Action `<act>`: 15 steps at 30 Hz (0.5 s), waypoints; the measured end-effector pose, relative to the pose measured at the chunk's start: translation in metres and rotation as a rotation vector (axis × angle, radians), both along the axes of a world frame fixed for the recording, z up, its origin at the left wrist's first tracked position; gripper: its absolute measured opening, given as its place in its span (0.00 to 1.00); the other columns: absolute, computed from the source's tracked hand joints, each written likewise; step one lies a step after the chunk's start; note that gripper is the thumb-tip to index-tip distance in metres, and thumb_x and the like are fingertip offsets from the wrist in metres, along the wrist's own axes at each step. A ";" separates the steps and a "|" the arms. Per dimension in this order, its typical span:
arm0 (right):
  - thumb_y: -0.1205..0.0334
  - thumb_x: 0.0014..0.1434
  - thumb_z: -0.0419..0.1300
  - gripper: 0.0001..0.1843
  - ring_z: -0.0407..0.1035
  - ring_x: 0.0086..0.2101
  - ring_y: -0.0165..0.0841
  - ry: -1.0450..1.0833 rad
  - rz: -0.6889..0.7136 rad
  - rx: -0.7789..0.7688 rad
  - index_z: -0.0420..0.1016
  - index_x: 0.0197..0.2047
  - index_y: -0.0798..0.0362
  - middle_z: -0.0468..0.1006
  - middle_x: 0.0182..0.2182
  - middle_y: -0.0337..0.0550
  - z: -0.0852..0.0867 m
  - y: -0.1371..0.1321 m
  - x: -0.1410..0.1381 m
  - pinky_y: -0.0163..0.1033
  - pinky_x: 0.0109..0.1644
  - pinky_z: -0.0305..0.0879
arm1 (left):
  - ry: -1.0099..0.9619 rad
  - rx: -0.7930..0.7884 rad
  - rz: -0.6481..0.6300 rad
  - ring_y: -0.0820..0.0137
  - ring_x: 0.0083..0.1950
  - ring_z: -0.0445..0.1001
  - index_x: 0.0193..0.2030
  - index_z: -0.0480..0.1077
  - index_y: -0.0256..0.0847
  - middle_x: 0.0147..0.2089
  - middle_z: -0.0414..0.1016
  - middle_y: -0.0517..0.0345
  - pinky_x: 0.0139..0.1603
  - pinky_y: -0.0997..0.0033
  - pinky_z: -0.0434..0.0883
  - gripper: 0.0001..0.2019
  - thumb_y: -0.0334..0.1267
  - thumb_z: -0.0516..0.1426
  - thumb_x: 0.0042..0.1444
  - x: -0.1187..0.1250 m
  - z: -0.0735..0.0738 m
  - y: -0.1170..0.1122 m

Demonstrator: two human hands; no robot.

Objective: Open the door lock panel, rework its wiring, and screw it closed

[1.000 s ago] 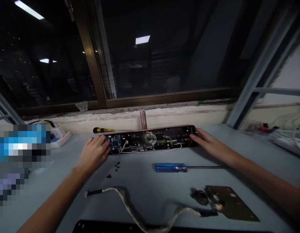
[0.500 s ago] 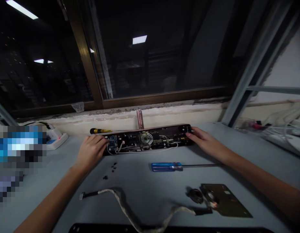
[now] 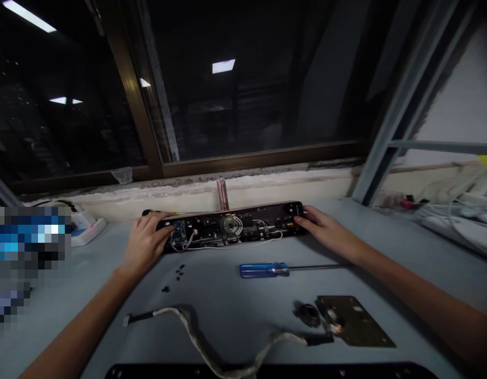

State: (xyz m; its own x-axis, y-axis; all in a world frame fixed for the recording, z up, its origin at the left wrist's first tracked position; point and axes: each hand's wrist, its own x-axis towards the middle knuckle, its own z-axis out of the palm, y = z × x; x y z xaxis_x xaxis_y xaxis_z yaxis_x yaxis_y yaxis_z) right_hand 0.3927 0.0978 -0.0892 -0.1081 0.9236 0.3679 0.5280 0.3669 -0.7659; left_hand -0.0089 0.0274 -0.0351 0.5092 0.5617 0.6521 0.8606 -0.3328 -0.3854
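A long dark lock panel (image 3: 231, 227) lies open side up near the window sill, showing a blue circuit board, a round speaker and wires. My left hand (image 3: 145, 243) grips its left end with curled fingers. My right hand (image 3: 322, 229) holds its right end, fingers round the edge. Behind the panel a copper handle (image 3: 221, 193) stands up.
A blue-handled screwdriver (image 3: 267, 270) lies in front of the panel. Small black screws (image 3: 179, 270) sit near my left hand. A cable (image 3: 204, 337), a black ring (image 3: 307, 314) and a metal plate (image 3: 356, 328) lie nearer me. A yellow-handled screwdriver (image 3: 151, 213) rests behind my left hand.
Both hands stay on the panel's ends. My left hand has shifted further onto the left end, covering more of the yellow-handled screwdriver behind it.
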 end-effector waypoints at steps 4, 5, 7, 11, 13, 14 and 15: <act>0.48 0.52 0.50 0.21 0.70 0.39 0.39 0.001 0.006 -0.010 0.63 0.45 0.51 0.76 0.36 0.43 0.002 -0.001 -0.001 0.43 0.44 0.65 | 0.015 0.008 0.020 0.59 0.46 0.66 0.38 0.73 0.43 0.48 0.69 0.50 0.41 0.60 0.63 0.12 0.36 0.48 0.58 0.002 -0.002 0.000; 0.48 0.52 0.50 0.20 0.70 0.39 0.39 0.002 0.006 -0.012 0.63 0.45 0.51 0.76 0.36 0.43 0.002 -0.001 -0.001 0.43 0.44 0.65 | 0.019 0.012 0.027 0.59 0.45 0.66 0.38 0.73 0.43 0.48 0.70 0.51 0.40 0.60 0.63 0.12 0.36 0.48 0.58 0.003 -0.002 0.000; 0.48 0.53 0.50 0.20 0.70 0.39 0.39 0.004 0.008 -0.018 0.63 0.45 0.51 0.76 0.36 0.44 0.001 -0.001 0.000 0.44 0.45 0.64 | 0.015 0.025 0.040 0.60 0.44 0.68 0.38 0.73 0.41 0.46 0.71 0.51 0.40 0.61 0.65 0.12 0.37 0.48 0.58 0.004 -0.003 0.000; 0.49 0.53 0.50 0.21 0.69 0.41 0.40 0.002 0.017 -0.023 0.63 0.47 0.52 0.75 0.37 0.45 -0.002 0.001 0.002 0.46 0.48 0.62 | -0.015 0.026 0.064 0.62 0.45 0.69 0.37 0.71 0.40 0.46 0.71 0.51 0.42 0.63 0.67 0.13 0.38 0.47 0.59 0.005 -0.004 -0.001; 0.49 0.53 0.50 0.21 0.68 0.42 0.40 0.003 0.024 -0.022 0.63 0.47 0.51 0.75 0.39 0.45 -0.003 0.002 0.003 0.45 0.48 0.62 | -0.022 0.016 0.074 0.63 0.46 0.69 0.37 0.71 0.40 0.47 0.70 0.52 0.42 0.64 0.68 0.13 0.38 0.46 0.59 0.005 -0.004 -0.001; 0.49 0.53 0.50 0.21 0.68 0.42 0.39 0.002 0.029 -0.022 0.63 0.47 0.51 0.75 0.39 0.44 -0.003 0.002 0.003 0.45 0.48 0.62 | -0.022 0.005 0.080 0.63 0.46 0.69 0.37 0.71 0.41 0.47 0.70 0.52 0.42 0.64 0.68 0.13 0.39 0.46 0.59 0.005 -0.004 -0.001; 0.48 0.54 0.50 0.21 0.69 0.42 0.39 0.001 0.033 -0.024 0.63 0.47 0.51 0.75 0.39 0.44 -0.003 0.002 0.003 0.44 0.48 0.62 | -0.020 -0.011 0.085 0.63 0.47 0.68 0.38 0.71 0.41 0.48 0.69 0.52 0.43 0.64 0.68 0.12 0.39 0.46 0.59 0.005 -0.004 -0.001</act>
State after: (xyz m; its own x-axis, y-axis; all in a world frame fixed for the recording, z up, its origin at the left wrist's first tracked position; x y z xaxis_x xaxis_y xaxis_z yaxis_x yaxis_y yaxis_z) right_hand 0.3955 0.1002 -0.0918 -0.1378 0.9280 0.3461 0.5150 0.3657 -0.7753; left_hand -0.0044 0.0264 -0.0388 0.4463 0.6098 0.6550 0.8935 -0.2621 -0.3647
